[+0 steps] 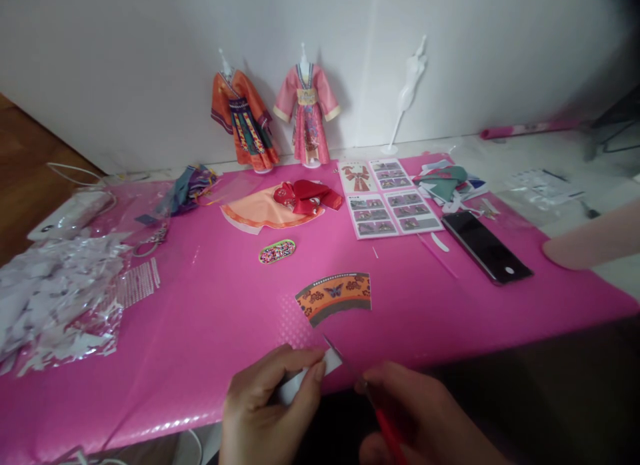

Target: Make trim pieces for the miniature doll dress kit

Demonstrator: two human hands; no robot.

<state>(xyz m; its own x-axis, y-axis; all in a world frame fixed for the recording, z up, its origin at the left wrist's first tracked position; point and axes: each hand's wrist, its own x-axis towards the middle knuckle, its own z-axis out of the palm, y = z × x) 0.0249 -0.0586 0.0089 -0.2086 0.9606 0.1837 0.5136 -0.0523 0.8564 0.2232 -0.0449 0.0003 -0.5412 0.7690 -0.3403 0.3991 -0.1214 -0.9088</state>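
Note:
At the table's near edge, my left hand (pixel 275 398) pinches a white strip (pixel 331 362) between thumb and fingers; part of it is hidden in the palm. My right hand (pixel 420 405) is closed around red-handled scissors (pixel 387 428). Their thin metal tip reaches across the free end of the strip; I cannot tell whether the blades are apart. Just beyond my hands lies a curved orange fabric piece (pixel 335 293) with a butterfly print and dark borders. Farther back is a small oval dish of colourful beads (pixel 277 251).
Two dressed doll forms (pixel 245 128) and a bare white mannequin (pixel 411 85) stand along the wall. An instruction sheet (pixel 390 201), a phone (pixel 486 248) and peach-and-red fabric (pixel 265 208) lie on the pink mat (pixel 210 318). Plastic bags of white pieces (pixel 60 298) cover the left.

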